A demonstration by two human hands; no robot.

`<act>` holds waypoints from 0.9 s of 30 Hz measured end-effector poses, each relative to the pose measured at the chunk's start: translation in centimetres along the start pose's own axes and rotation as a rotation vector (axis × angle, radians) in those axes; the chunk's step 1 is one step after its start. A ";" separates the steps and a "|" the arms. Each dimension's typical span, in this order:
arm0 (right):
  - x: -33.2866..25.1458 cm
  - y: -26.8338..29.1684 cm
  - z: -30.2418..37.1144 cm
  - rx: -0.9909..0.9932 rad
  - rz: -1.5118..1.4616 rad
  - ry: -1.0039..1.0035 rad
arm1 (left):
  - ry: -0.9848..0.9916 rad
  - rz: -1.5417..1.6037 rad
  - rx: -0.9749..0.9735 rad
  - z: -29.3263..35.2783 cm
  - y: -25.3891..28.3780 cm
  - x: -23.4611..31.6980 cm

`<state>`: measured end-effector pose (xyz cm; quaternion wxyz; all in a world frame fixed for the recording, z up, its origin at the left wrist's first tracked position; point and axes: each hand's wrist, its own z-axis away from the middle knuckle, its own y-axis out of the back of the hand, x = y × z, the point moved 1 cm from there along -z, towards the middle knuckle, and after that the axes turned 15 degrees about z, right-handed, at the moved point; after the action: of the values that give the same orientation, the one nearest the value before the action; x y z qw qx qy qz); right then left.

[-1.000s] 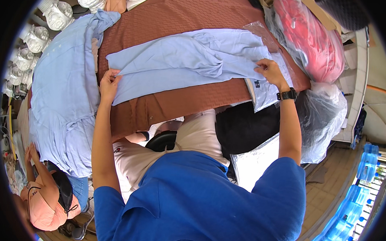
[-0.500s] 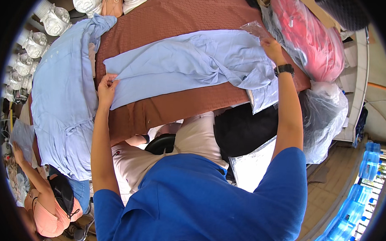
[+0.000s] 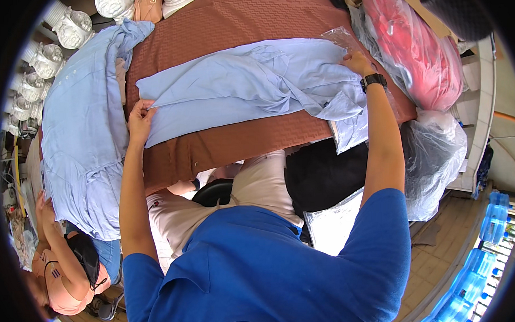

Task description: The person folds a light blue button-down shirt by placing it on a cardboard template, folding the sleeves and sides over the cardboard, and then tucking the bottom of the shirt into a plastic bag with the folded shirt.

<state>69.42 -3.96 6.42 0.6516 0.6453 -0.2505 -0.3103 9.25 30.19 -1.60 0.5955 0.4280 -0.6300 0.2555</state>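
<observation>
A long light blue garment (image 3: 232,83) lies spread across the brown cloth-covered table (image 3: 217,29), wrinkled along its middle and bunched at its right end. My left hand (image 3: 141,122) is closed at its left end, pinching the edge between thumb and fingers. At the far right corner, my right hand (image 3: 358,63), with a black watch on the wrist, has its fingers closed on the garment's edge. Clear plastic (image 3: 340,37) shows just beyond that hand. A shiny packet (image 3: 350,131) sticks out from under the garment's right end, over the table's near edge.
More light blue clothing (image 3: 86,115) is heaped on the left. Bagged red goods (image 3: 411,50) and a clear plastic bag (image 3: 433,161) stand on the right. White sculpted pots (image 3: 72,27) line the far left. Another person (image 3: 66,273) sits at the lower left. Blue bottles (image 3: 472,270) stand lower right.
My right hand has shifted slightly left along the garment's far right corner. My left hand keeps its pinch. The other person's hands have come together, and the sheet they held no longer shows.
</observation>
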 end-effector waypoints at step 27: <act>2.6 -1.9 -2.3 0.433 -0.370 -0.188 | 0.005 -0.045 0.007 0.5 -0.2 1.2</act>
<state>72.75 -4.24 4.24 0.4052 0.7723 -0.2484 -0.4215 9.24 29.43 -0.56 0.6013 0.4436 -0.6176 0.2453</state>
